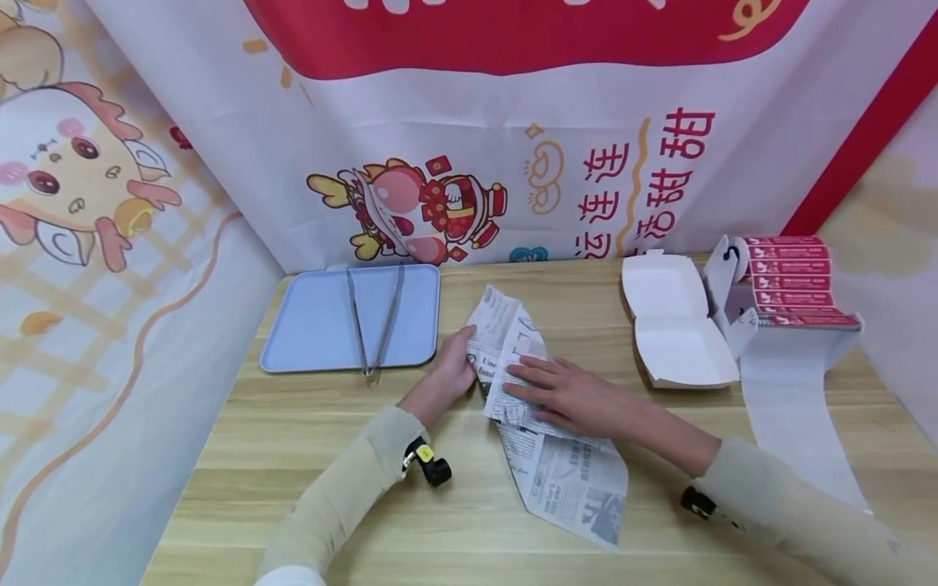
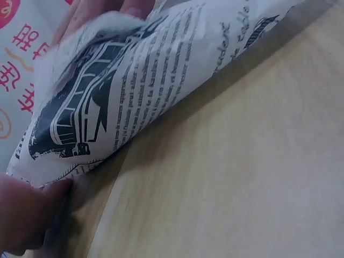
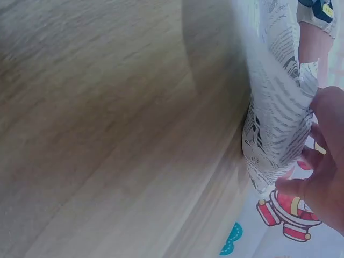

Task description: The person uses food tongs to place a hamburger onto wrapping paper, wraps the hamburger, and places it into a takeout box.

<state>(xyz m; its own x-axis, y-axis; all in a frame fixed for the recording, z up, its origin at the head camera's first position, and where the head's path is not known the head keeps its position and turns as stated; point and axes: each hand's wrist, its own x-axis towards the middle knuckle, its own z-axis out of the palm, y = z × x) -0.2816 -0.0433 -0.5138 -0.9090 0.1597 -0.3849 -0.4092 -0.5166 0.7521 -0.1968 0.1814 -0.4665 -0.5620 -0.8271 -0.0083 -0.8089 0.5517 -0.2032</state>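
Observation:
A sheet of newsprint-patterned wrapping paper (image 1: pixel 564 480) lies folded over itself on the table, its lower part reaching toward the person. At its left edge the left hand (image 1: pixel 453 364) pinches the paper, and the left wrist view shows the thumb (image 2: pixel 32 212) by a corner of the printed paper (image 2: pixel 140 91). Across the folded upper layer rests the right hand (image 1: pixel 567 396), fingers extended and spread. From the right wrist camera, the right hand (image 3: pixel 325 161) appears beside the rounded, bulging fold of the paper (image 3: pixel 277 123).
At the back left, metal tongs (image 1: pixel 357 317) lie on a blue tray (image 1: pixel 308 325), their joined end past its front rim. An open white takeaway box (image 1: pixel 681 346) stands at the right, beside a label dispenser (image 1: pixel 733 293) with a roll of red labels (image 1: pixel 791 268). A printed curtain (image 1: pixel 542 163) hangs behind the table.

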